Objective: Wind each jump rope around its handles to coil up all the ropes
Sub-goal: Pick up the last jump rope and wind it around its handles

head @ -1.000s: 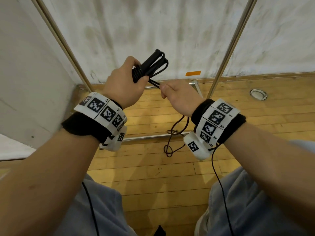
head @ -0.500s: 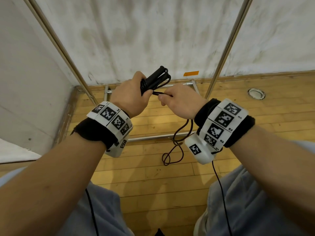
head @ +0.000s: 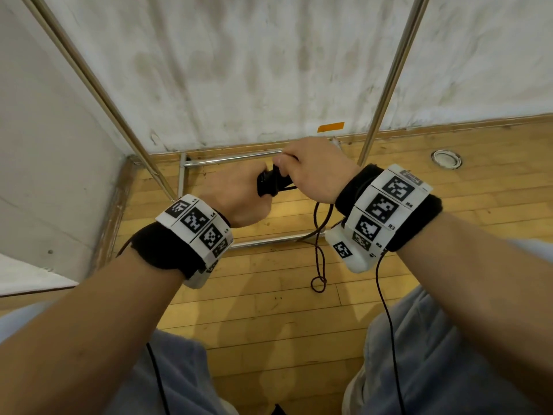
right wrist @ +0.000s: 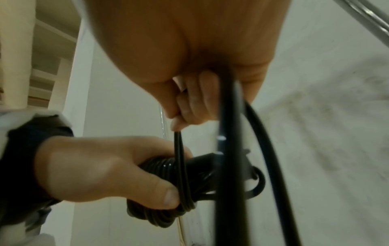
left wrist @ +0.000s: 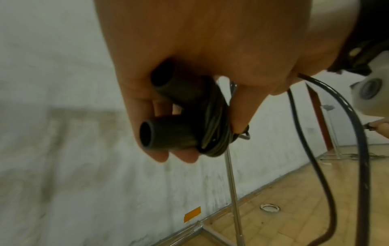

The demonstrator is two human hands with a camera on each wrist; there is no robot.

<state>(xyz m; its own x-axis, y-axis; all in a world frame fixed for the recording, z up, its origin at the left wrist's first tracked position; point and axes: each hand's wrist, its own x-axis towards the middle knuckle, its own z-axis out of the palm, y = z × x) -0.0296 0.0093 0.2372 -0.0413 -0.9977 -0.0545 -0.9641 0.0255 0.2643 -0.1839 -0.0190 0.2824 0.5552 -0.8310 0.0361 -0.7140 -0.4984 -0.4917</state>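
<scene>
My left hand (head: 236, 196) grips both black handles (left wrist: 168, 133) side by side, thumb pinning the turns already wound. My right hand (head: 311, 172) pinches the rope (right wrist: 179, 149) just above the bundle, mid-wrap. The unwound tail (head: 318, 265) hangs to the wooden floor (head: 269, 310), its end looped. Risk noted: that loop may knot or snag the metal frame (head: 269, 241); slack tension would loosen the coils.

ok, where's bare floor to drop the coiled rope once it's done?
Bare floor lies between the knees, below the rope's dangling loop. More bare boards sit right of the right pole, around the floor ring. Crowded: under the hands, where the frame's bars and the loose rope cross. The left hand grips the handles; the right hand pinches the rope.
</scene>
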